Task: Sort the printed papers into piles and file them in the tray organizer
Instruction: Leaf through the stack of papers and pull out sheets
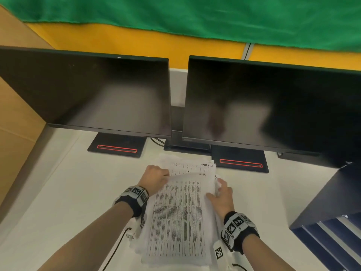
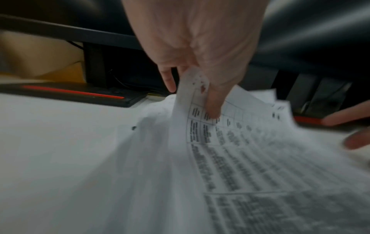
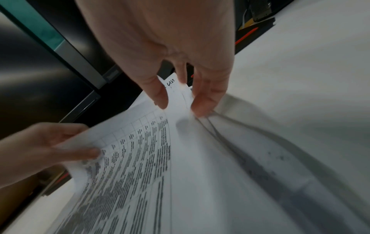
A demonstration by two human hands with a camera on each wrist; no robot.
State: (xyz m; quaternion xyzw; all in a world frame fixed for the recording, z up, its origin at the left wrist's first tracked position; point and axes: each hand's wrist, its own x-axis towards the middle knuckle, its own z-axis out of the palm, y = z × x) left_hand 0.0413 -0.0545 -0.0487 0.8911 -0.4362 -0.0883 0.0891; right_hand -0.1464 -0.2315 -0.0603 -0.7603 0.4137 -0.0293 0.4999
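Note:
A stack of printed papers (image 1: 175,222) lies on the white desk in front of me. Its top sheet (image 2: 250,158) carries a dense table of text. My left hand (image 1: 156,178) pinches the far left corner of that sheet between thumb and fingers and lifts it off the stack. My right hand (image 1: 220,194) holds the right edge of the papers (image 3: 180,98), thumb on top and fingers at the side. A sheet below shows handwriting (image 1: 206,165) at its far end. The dark tray organizer (image 1: 328,222) stands at the right.
Two dark monitors (image 1: 88,90) (image 1: 273,106) stand close behind the papers, their bases (image 1: 117,148) with red strips on the desk. A cardboard panel (image 1: 17,133) borders the left. A black cable (image 1: 117,245) runs under my left forearm.

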